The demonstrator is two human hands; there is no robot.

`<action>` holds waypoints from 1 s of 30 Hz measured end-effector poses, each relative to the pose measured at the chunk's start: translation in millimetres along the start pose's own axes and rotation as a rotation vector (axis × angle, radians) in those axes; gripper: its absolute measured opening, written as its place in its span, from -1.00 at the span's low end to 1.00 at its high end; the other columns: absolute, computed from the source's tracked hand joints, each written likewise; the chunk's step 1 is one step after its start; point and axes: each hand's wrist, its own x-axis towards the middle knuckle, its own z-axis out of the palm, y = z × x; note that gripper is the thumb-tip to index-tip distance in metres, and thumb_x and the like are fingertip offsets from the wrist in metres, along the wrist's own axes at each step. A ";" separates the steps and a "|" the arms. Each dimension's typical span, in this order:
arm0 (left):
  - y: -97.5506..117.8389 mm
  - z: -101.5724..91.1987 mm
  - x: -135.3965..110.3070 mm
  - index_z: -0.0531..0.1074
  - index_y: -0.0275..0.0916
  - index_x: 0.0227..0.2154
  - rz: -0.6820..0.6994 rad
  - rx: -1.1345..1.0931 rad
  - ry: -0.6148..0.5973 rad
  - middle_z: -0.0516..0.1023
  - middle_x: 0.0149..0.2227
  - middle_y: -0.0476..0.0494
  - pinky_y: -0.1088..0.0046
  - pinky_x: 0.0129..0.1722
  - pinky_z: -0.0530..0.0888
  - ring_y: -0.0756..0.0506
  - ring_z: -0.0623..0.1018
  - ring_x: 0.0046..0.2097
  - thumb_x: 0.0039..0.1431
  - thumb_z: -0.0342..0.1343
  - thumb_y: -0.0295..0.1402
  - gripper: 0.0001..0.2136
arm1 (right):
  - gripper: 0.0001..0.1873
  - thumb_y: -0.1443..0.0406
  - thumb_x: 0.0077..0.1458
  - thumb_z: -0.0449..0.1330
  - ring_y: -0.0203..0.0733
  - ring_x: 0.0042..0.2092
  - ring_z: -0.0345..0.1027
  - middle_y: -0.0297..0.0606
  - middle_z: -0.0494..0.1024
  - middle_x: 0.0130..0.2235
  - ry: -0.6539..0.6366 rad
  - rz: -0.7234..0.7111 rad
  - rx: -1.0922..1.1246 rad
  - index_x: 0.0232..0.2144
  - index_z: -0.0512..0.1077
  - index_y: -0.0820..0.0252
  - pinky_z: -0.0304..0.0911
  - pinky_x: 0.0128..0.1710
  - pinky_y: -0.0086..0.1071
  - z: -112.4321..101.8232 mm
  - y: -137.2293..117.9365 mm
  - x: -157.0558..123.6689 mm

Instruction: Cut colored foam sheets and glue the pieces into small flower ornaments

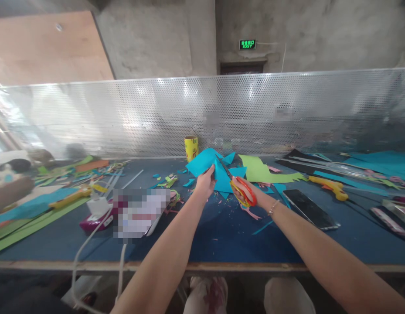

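My left hand [207, 181] grips a sheet of blue paper [202, 162] by its near edge, above the table. In my right hand [243, 188] is a pair of scissors [251, 196] with red and yellow handles. Their dark blades point up and left, against the blue paper; whether they are fully closed I cannot tell. Below and beside my hands lie more blue pieces and small scraps. A green paper sheet [259, 169] with a cut, jagged edge rests just beyond my right hand.
A yellow tape roll [191, 148] stands at the back by the perforated metal screen [150, 117]. To the right lie a dark phone [308, 209] and a yellow glue gun [331, 186]. On the left are another phone [153, 224], a purple power strip [94, 221] and a second glue gun [71, 197].
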 end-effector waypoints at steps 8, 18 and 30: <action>-0.3 1.8 -2.3 0.41 -0.30 -0.50 -0.028 -0.030 -0.045 0.49 -0.53 -0.03 0.49 -0.39 0.43 0.02 0.46 -0.48 -0.22 0.23 -0.44 -0.85 | -0.46 -0.15 -0.06 -0.13 -0.45 -0.75 -0.06 -0.47 0.09 -0.78 -0.061 -0.077 -0.039 -0.69 0.07 0.17 -0.10 -0.78 -0.51 10.8 -6.1 -12.7; -2.6 2.4 -1.7 0.40 -0.30 -0.46 -0.015 0.010 -0.097 0.50 -0.46 -0.09 0.45 -0.33 0.42 -0.03 0.47 -0.39 -0.25 0.24 -0.39 -0.79 | -0.44 -0.18 -0.06 -0.20 -0.43 -0.76 -0.07 -0.45 0.09 -0.79 -0.052 -0.089 -0.131 -0.70 0.04 0.15 -0.06 -0.78 -0.49 8.5 -3.9 -5.5; 5.2 -11.7 11.5 0.18 -0.23 -0.61 0.162 0.024 0.015 0.19 -0.65 0.16 0.61 -0.54 0.29 0.12 0.30 -0.58 -0.26 0.24 -0.34 -0.71 | -0.55 -0.08 -0.07 -0.02 -0.46 -0.66 -0.05 -0.46 0.13 -0.65 -0.102 0.024 -0.146 -0.60 0.12 0.18 -0.08 -0.70 -0.51 -1.8 -12.7 -17.5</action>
